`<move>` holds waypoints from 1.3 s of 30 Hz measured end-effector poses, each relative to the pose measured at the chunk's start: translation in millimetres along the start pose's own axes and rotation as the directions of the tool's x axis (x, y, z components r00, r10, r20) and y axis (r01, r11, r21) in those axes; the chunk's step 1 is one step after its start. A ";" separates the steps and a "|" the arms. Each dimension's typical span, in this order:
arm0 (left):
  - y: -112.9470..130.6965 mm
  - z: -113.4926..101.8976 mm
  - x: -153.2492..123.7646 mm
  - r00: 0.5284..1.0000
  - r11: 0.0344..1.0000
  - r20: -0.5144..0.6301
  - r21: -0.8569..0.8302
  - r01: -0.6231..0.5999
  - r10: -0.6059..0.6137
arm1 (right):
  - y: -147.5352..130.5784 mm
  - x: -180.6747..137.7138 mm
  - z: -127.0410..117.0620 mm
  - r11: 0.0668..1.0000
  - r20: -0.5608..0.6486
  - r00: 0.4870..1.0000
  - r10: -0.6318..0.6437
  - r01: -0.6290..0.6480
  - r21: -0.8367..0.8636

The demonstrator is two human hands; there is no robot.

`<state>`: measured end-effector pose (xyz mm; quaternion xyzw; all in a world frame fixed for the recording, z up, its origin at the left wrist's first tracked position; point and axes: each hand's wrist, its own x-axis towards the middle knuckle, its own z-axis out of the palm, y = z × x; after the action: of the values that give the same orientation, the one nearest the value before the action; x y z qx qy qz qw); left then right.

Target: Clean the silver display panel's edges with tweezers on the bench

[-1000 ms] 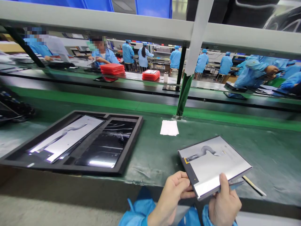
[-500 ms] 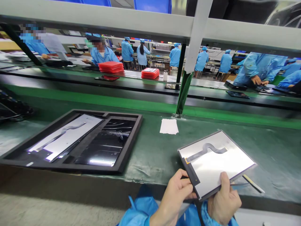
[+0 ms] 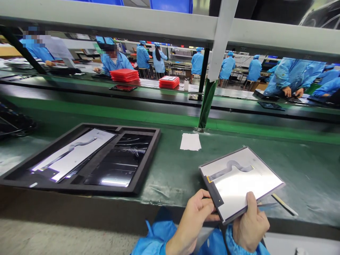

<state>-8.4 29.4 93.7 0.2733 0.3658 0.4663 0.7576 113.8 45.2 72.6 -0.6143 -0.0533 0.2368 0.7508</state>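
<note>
An LCD display panel point(image 3: 255, 182), silver back up with a dark edge strip, is tilted above the front of the bench. A grey ribbon cable point(image 3: 232, 165) curves across its back from an orange-edged connector. My right hand point(image 3: 251, 221) grips the panel's near edge, thumb pressed on the silver back and fingers underneath. At the lower left edge, my left hand point(image 3: 196, 214) has its fingers curled against the panel, the tips partly hidden below it. A thin pale-and-black strip point(image 3: 285, 204) lies beyond my right hand, beside a thin dark pointed piece that I cannot make out.
On the left, a black foam tray point(image 3: 148, 159) holds another silver-backed panel point(image 3: 74, 152) and a glossy black panel point(image 3: 119, 159). White paper slips point(image 3: 190, 142) lie by a post point(image 3: 208, 102). Across the line are red stacks point(image 3: 124, 75) and co-workers in blue.
The panel and both my hands have shifted slightly left, with the grip kept. Across the line, the hands of the co-worker at right have moved a little.
</note>
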 end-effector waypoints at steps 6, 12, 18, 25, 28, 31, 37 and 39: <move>1.6 0.1 -0.5 1.000 1.000 -0.018 0.008 0.009 -0.009 | 2.0 1.4 1.1 0.999 -0.055 0.998 0.036 -0.035 0.029; 1.7 -1.9 -0.4 1.000 1.000 -0.029 0.009 0.005 -0.005 | 9.0 3.3 -1.5 0.999 -0.008 1.000 -0.003 0.003 0.054; 4.4 -0.8 -1.5 1.000 1.000 -0.029 0.027 0.006 -0.005 | 8.1 2.0 -1.0 0.998 0.008 1.000 0.020 -0.021 0.067; 6.3 -1.6 -0.8 0.999 1.000 -0.040 0.023 0.001 0.000 | 11.2 1.2 -1.5 0.998 0.023 1.000 -0.021 0.019 0.060; 5.6 -2.9 -0.6 0.999 1.000 -0.048 0.016 -0.003 0.004 | 11.7 0.8 -1.4 0.998 0.034 0.999 -0.036 0.034 0.054; 4.5 -3.3 -0.4 0.999 1.000 -0.045 0.015 -0.009 0.009 | 12.5 0.7 -1.7 0.998 0.006 0.999 -0.045 0.045 0.035; 0.3 -3.7 -0.5 0.999 0.999 -0.011 -0.017 -0.040 0.040 | 12.4 0.2 -1.0 0.998 0.010 0.999 -0.049 0.048 0.051; -1.8 -4.1 -0.9 0.999 0.998 0.007 -0.032 -0.051 0.051 | 11.5 0.2 -0.3 0.998 -0.010 0.999 -0.038 0.039 0.055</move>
<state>-11.1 28.1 90.2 0.2724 0.3483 0.4901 0.7512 110.8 46.5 61.6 -0.5932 -0.0551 0.2208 0.7722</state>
